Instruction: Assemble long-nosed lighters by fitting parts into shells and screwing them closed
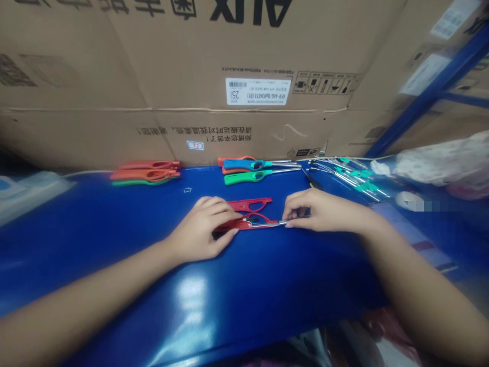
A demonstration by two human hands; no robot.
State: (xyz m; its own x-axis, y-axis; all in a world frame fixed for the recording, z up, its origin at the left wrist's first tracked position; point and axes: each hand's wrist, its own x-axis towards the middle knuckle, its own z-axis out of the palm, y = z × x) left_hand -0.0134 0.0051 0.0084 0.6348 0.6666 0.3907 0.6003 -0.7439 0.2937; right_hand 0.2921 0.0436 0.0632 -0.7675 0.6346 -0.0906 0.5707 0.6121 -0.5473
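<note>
My left hand (204,229) is closed over the handle end of a red lighter casing half (263,226) lying on the blue table. Thin wires and small parts show inside this half near its trigger loop. At its right end my right hand (324,211) pinches a silver metal tube (282,223); part of the tube is hidden by the fingers. Just behind lies a second red casing half (254,205), partly under the fingers of my left hand. A dark tool with a yellow mark (312,179) rests behind my right hand.
Assembled lighters, including a green one (244,177), lie by the cardboard box (153,76). Orange casing halves (148,175) are at the back left. Several metal tubes with green parts (355,176) lie at the back right. A blue frame bar (428,92) rises at right.
</note>
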